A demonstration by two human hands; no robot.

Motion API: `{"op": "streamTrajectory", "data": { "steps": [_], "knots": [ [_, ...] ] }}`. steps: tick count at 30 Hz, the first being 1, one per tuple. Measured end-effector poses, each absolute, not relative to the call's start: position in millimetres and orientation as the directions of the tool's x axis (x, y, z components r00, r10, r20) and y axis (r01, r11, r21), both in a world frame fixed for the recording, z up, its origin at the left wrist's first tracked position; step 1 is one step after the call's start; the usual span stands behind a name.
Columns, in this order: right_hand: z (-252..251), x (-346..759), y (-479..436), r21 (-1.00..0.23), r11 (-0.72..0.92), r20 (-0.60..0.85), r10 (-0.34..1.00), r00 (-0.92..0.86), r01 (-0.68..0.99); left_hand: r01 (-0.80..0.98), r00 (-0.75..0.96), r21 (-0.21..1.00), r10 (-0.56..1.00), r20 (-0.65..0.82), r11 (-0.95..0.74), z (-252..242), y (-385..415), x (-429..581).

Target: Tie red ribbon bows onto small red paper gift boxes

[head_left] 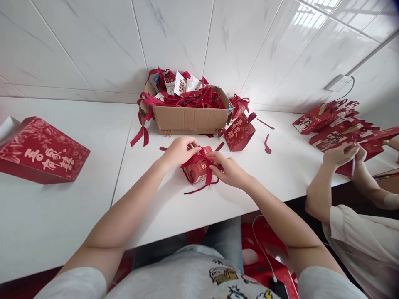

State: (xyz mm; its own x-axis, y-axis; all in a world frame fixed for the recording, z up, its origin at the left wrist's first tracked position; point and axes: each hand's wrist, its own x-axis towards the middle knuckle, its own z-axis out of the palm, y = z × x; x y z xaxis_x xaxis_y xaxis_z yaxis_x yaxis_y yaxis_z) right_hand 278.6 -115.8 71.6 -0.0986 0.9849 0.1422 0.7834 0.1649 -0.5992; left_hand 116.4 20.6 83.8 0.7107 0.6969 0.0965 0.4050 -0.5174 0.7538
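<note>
ribbon (199,159) crossed over a small red box (198,170), resting on the white table (93,199) at centre, just in front of the cardboard carton (190,119). left hand (178,151) at the box's upper left, fingers narrow and pinched on a ribbon loop. right hand (230,170) at the box's right side, fingertips closed on the other strand, thumb seemingly against the box face.

for a neat tie, by the look of it: pull both strands evenly and level, with the box pressed flat to the table so as not to tip it. keep the crossing centred on the top. mind the loose tail (196,190) trailing toward the near edge, likely to snag under a wrist. avoid hard tugging, given thin card probably apt to crush at the corners.

nearby: another red box (240,133) just right of the carton, ribbon scraps (267,144) beside it, a large red bag (40,153) well apart on the left, and a second person's hands (341,154) on red card at far right.
</note>
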Motion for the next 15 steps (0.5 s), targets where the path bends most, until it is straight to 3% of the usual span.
{"op": "streamTrajectory", "data": {
  "steps": [9, 15],
  "knots": [
    [73.8, 288.5, -107.4, -0.581, 0.248, 0.378, 0.926, -0.014, 0.775, 0.297, 0.771, 0.853, 0.635, 0.052, -0.430, 93.4, 20.2, 108.4],
    [74.6, 290.0, -105.2, -0.595, 0.244, 0.364, 0.931, -0.014, 0.766, 0.304, 0.767, 0.866, 0.641, 0.024, -0.397, 88.9, 19.1, 110.3]
  ]
}}
